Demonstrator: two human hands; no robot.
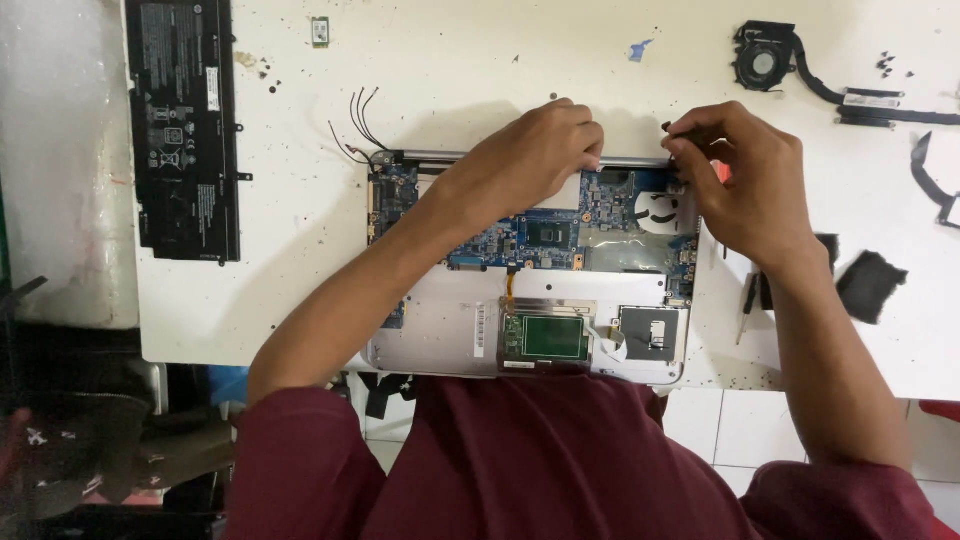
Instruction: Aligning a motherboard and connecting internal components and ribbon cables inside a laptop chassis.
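Opened laptop (530, 290) lies mid-desk (290, 290), blue board (540, 235) exposed. Left hand (540, 150) rests curled on the rear hinge edge, fingers bent down over it; whether it grips anything, cannot tell. Right hand (745, 180) at the rear right corner, fingertips pinched on a small dark part (667, 127). Black battery (183, 125) far left. Fan (765, 60) with heat pipe top right.

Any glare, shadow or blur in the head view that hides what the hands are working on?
Head view: even light, sharp on the laptop board; soft shadows beside the left hand and right hand; washed-out glare on the white table at far left; the hands themselves cover the hinge edge.
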